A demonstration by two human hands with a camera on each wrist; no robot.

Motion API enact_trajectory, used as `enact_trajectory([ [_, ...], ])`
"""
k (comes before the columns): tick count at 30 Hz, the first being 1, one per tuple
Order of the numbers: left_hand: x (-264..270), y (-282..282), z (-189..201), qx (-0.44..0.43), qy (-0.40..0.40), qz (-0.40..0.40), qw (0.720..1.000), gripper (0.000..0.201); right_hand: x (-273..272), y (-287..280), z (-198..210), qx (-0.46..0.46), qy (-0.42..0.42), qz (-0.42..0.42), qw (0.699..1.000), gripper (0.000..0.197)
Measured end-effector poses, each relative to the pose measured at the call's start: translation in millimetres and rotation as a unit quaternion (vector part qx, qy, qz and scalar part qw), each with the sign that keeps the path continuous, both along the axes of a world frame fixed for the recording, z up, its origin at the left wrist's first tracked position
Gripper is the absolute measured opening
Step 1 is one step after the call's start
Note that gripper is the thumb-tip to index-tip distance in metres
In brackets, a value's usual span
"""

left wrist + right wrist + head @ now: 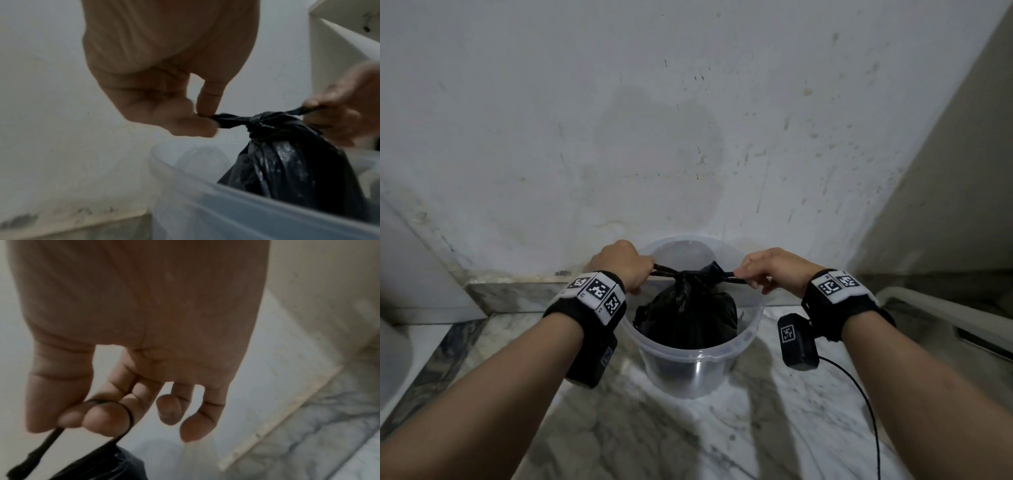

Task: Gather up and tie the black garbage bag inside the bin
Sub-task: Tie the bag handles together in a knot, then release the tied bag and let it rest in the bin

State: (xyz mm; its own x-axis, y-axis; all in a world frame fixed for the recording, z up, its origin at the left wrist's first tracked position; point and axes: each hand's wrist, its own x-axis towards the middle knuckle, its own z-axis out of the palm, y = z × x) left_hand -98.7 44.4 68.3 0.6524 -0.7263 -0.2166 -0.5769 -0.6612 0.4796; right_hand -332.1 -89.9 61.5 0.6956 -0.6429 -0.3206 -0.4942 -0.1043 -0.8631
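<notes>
Black plastic fills the see-through bin (750,325): the garbage bag (688,318) sits inside it, its top bunched into a knot (685,274) above the rim. The bin stands on the marble floor (619,428), close to the white wall (688,120). The left hand (625,265) pinches one twisted end of the bag between thumb and fingers. The right hand (767,269) pinches the other end, with a thin strip looped round one finger. Both ends are stretched out sideways from the knot.
</notes>
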Motion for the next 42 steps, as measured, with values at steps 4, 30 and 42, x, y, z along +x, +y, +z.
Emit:
enact_trajectory([
  [4, 5, 3, -10, 0.052, -0.097, -0.015, 0.994, 0.032, -8, -1, -9, 0.002, -0.007, -0.003, 1.000, 0.015],
  [30, 48, 38, -31, -0.074, 0.316, 0.050, 0.945, 0.015, -34, -13, -26, 0.129, 0.042, -0.162, 0.977, 0.038],
  [42, 46, 38, -35, -0.094, 0.374, 0.022, 0.922, 0.014, -18, -8, -27, 0.066, 0.019, -0.169, 0.983, 0.036],
])
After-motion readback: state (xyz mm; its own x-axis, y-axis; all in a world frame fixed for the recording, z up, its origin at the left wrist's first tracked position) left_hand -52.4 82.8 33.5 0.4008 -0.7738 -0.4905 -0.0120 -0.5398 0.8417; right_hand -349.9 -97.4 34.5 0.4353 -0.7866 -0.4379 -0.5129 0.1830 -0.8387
